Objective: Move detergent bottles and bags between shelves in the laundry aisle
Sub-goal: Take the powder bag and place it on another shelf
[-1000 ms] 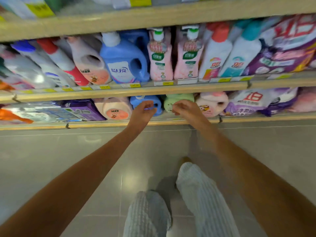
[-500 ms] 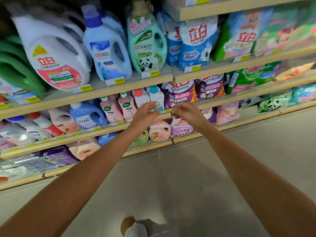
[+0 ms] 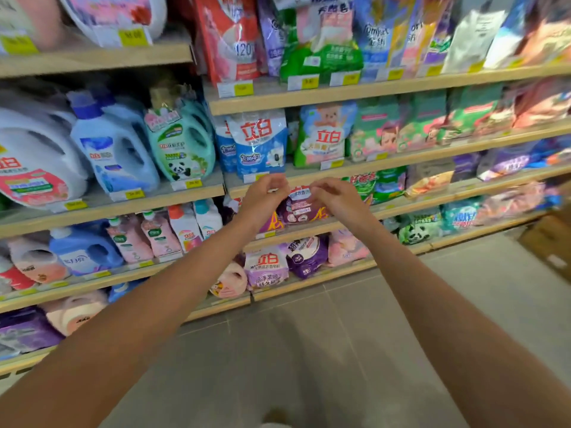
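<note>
Two bare forearms stretch out over the grey tiled floor (image 3: 309, 350), and both hands are up at the shelving. The left hand (image 3: 264, 194) has its fingers curled in, thumb close to them. The right hand (image 3: 335, 197) is curled the same way, just beside it with a small gap between. Right behind them, at the front edge of its shelf, sits a purple detergent bag (image 3: 298, 208). Both hands cover part of it, and I cannot tell whether either one actually has hold of it.

One shelf down, a lilac-and-white bag (image 3: 268, 267) stands at the front edge. Off to the left, pink bottles (image 3: 154, 236) stand in a row. Just above the hands is a blue-and-white bag (image 3: 259, 143), upright, with a teal panda bottle (image 3: 182, 149) and a blue jug (image 3: 114, 156) on the shelf to its left. Far right, a cardboard box (image 3: 550, 242) sits on the floor. Up top, blurred, is a red bag (image 3: 230, 38).
</note>
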The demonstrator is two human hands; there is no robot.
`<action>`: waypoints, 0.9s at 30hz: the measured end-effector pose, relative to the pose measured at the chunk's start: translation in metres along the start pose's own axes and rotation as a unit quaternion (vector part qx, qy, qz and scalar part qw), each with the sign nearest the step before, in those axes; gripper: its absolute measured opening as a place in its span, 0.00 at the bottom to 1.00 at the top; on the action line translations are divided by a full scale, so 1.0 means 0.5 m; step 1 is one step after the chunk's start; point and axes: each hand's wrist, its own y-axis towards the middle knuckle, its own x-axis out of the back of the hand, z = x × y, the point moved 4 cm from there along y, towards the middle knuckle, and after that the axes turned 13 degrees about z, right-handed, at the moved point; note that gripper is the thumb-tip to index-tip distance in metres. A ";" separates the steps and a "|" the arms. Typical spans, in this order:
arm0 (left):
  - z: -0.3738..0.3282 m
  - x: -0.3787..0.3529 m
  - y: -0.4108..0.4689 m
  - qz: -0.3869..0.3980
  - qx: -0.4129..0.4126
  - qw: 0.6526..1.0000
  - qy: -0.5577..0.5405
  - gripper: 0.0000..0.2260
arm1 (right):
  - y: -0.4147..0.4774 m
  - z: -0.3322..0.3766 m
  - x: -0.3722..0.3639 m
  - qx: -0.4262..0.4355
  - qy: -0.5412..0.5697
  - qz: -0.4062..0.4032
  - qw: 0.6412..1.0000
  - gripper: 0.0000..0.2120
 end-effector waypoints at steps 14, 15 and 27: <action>-0.192 -0.070 0.366 -0.058 -0.074 0.995 -0.020 0.22 | 0.263 0.061 0.335 0.065 -0.030 -0.024 0.997 0.03; -0.206 -0.066 0.387 -0.066 -0.078 0.995 -0.017 0.22 | 0.285 0.067 0.355 0.068 -0.032 -0.027 0.997 0.03; -0.327 0.008 0.644 -0.121 -0.099 0.986 0.063 0.30 | 0.549 0.147 0.537 0.145 -0.074 -0.065 0.984 0.16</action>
